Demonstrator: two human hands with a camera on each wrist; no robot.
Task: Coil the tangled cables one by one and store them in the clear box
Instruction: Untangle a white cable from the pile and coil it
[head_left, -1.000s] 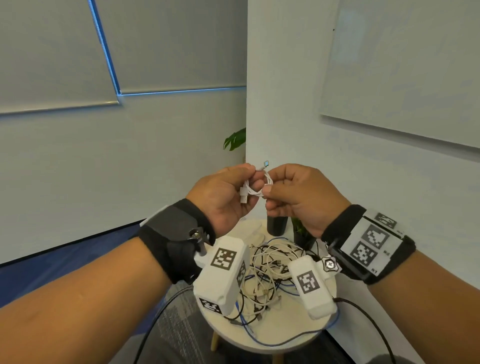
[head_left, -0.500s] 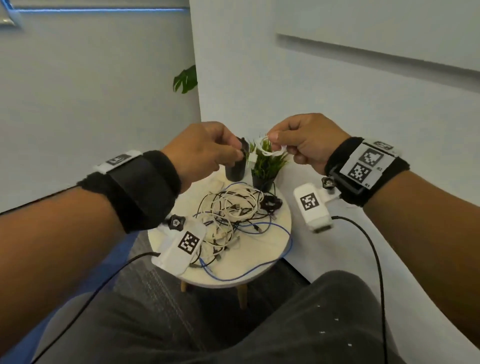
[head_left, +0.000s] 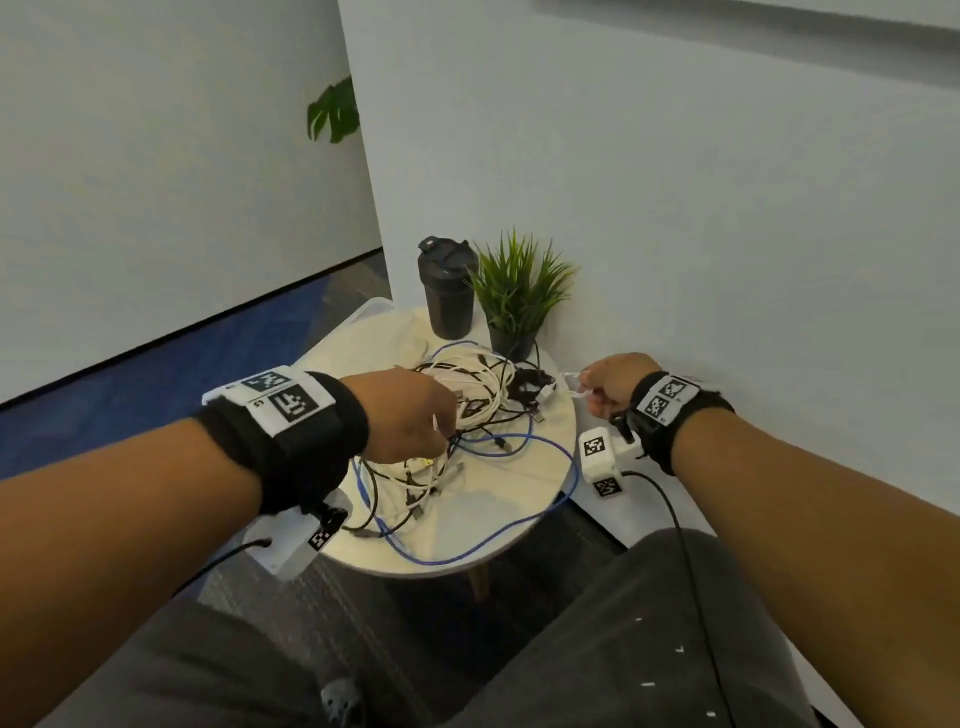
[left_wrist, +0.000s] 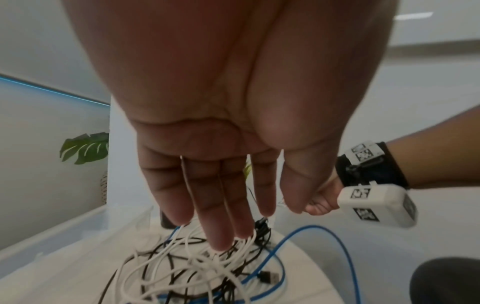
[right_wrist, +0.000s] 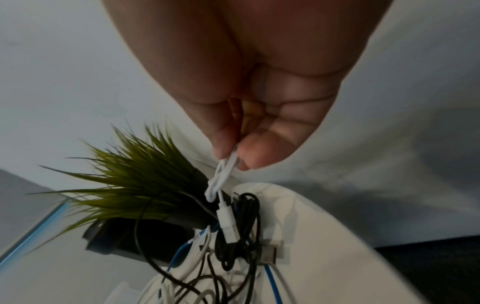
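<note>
A tangle of white, black and blue cables (head_left: 467, 410) lies on the round white table (head_left: 498, 493). My left hand (head_left: 415, 421) hovers over the tangle's left side with straight fingers (left_wrist: 223, 236), whose tips touch the white strands (left_wrist: 182, 265). My right hand (head_left: 597, 387) is at the table's right edge. Its thumb and fingers pinch a small coiled white cable (right_wrist: 221, 181), whose plug end hangs down over a black cable bundle (right_wrist: 244, 222). The clear box (head_left: 366, 312) shows only as a translucent rim at the table's back left, and in the left wrist view (left_wrist: 64, 226).
A black lidded tumbler (head_left: 447, 291) and a small potted grass plant (head_left: 519, 291) stand at the back of the table, against the white wall. A long blue cable (head_left: 519, 530) loops along the table's front edge. My knees are just below the table.
Both hands came down from chest height to the table. My left hand let go of the small white coil and moved onto the tangle. My right hand kept the coil and carried it right.
</note>
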